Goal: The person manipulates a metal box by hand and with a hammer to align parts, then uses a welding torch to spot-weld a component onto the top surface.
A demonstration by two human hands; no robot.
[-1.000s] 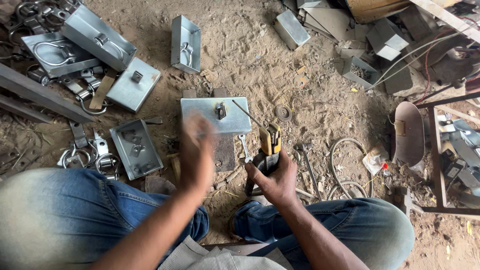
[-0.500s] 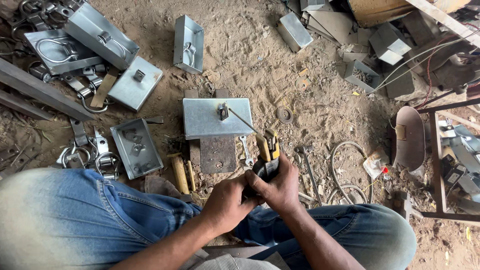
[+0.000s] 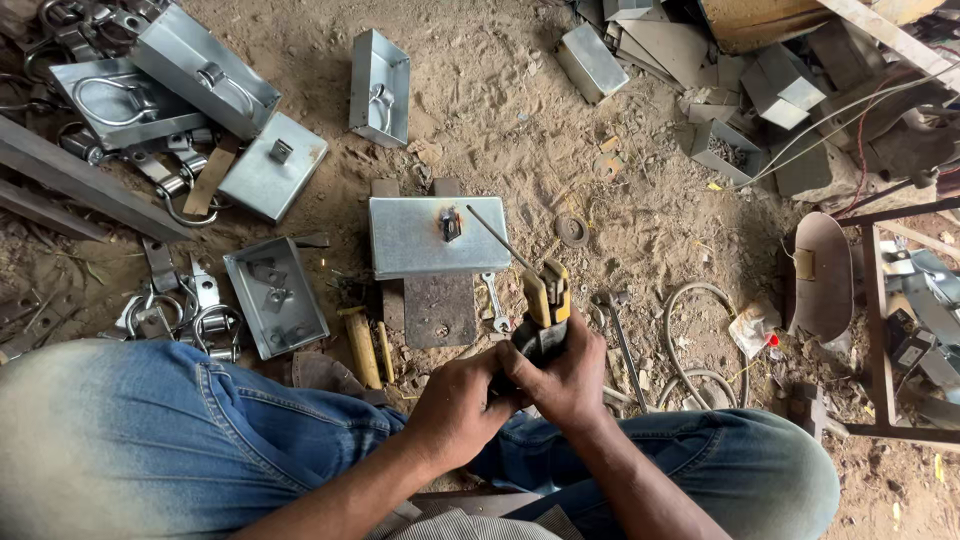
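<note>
- Both hands meet low in the middle, between the knees in blue jeans (image 3: 150, 440), and close together around the black handle of a yellow-jawed welding electrode holder (image 3: 545, 310).
- The right hand (image 3: 565, 385) wraps the handle from the right; the left hand (image 3: 462, 405) closes on its lower end, fingers touching the right hand's.
- A thin grey welding rod (image 3: 500, 238) sticks up and to the left out of the yellow jaws; its far tip hangs just beside the small welded lug at the centre of the flat galvanised steel box lid (image 3: 410, 240), possibly touching it, though the view is too coarse to tell.
- That lid lies on the sandy dirt floor (image 3: 500, 120) just beyond the hands, over a dark rusty plate (image 3: 438, 310).
- Around it, on the floor: open grey steel boxes (image 3: 275, 295), metal shackles (image 3: 205, 325) to the left, a curved welding face shield (image 3: 822, 275) well apart to the right.
</note>
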